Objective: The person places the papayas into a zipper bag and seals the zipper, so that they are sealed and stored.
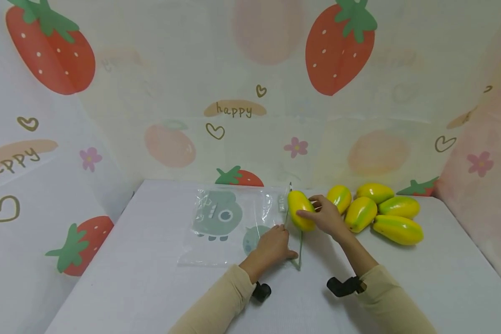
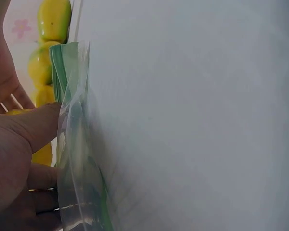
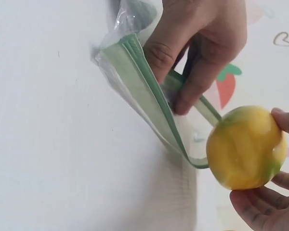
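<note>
A clear zip bag (image 1: 217, 250) with green monster prints lies flat at mid-table. Its green-edged mouth (image 3: 156, 96) gapes toward the right. At that mouth, my left hand (image 1: 271, 246) has its thumb and fingers spread, pressing against the edges; the left wrist view shows the thumb (image 2: 43, 122) at the plastic. My right hand (image 1: 327, 215) holds a yellow-green mango (image 1: 300, 208) between thumb and fingers, right at the opening. In the right wrist view the mango (image 3: 245, 149) overlaps the end of the green edge.
Several more yellow-green mangoes (image 1: 396, 229) lie grouped at the table's back right. A white table (image 1: 129, 297) extends beneath everything. Printed sheets with strawberries (image 1: 340, 51) and hearts stand behind and at both sides of it.
</note>
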Demonstrator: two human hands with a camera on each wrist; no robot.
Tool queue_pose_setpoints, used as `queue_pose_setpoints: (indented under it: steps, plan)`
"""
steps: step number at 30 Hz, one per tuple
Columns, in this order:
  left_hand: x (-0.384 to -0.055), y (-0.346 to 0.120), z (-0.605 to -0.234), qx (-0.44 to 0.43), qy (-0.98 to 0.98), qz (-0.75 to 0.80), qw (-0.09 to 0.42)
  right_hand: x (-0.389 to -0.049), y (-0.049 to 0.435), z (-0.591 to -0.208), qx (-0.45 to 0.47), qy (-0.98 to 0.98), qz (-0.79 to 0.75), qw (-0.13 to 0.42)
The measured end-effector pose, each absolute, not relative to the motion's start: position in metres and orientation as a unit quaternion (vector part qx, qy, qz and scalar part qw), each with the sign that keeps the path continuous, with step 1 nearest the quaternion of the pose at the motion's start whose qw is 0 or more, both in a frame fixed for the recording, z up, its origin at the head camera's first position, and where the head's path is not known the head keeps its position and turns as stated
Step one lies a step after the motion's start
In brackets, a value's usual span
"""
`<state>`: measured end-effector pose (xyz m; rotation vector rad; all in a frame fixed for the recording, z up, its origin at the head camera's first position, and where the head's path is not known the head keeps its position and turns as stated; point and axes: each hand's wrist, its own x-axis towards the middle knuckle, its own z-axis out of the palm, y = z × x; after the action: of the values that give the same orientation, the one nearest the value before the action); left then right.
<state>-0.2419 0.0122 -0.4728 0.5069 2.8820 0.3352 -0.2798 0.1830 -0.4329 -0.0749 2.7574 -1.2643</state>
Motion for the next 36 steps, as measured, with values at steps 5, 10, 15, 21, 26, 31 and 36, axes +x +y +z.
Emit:
queue_pose_setpoints:
  steps: [5,10,15,21,26,31,36]
  plan:
    - [-0.241,0.013,-0.473,0.181,0.974,0.107,0.089,-0.280,0.178,-0.438,-0.009,0.905,-0.423,0.048]
    - [-0.239,0.014,-0.473,0.188,0.973,0.104,0.080,-0.280,0.176,-0.445,0.010,0.910,-0.412,0.039]
    - [-0.239,0.015,-0.471,0.183,0.974,0.100,0.084,-0.282,0.175,-0.447,0.013,0.918,-0.395,0.038]
    - [-0.240,0.016,-0.470,0.178,0.975,0.101,0.086,-0.285,0.169,-0.443,0.006,0.932,-0.361,0.035]
    - [-0.242,0.015,-0.471,0.184,0.974,0.098,0.089,-0.288,0.167,-0.439,0.015,0.935,-0.352,0.046]
    - [-0.243,0.010,-0.470,0.183,0.969,0.136,0.098,-0.290,0.166,-0.439,0.020,0.934,-0.351,0.060]
    - [-0.240,0.007,-0.469,0.175,0.963,0.189,0.073,-0.290,0.166,-0.440,0.022,0.932,-0.356,0.069]
